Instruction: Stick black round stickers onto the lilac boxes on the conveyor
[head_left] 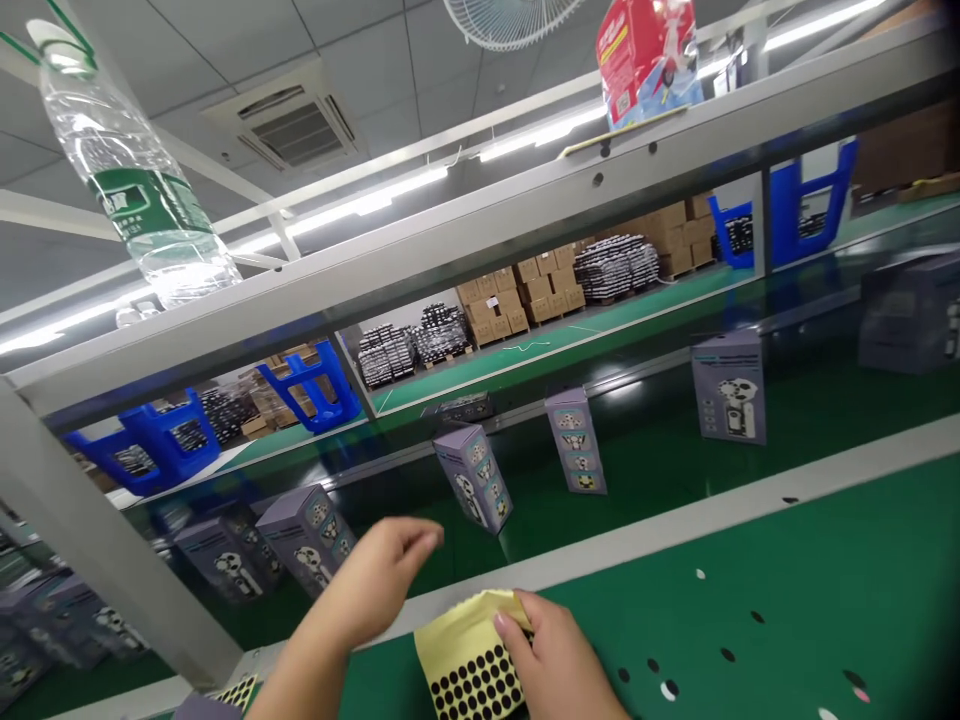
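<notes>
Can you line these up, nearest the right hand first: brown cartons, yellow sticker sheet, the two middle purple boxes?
1. Yellow sticker sheet: touching the right hand, at the bottom.
2. Tilted purple box and upright purple box: ahead on the green belt, too close to call.
3. Brown cartons: far ahead, past the belt.

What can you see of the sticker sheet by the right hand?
The sheet is pale yellow paper with rows of round black stickers below; its upper part is bare and curls up. It rests on the green bench top, cut off by the picture's bottom edge, held at its right side by the right hand.
</notes>
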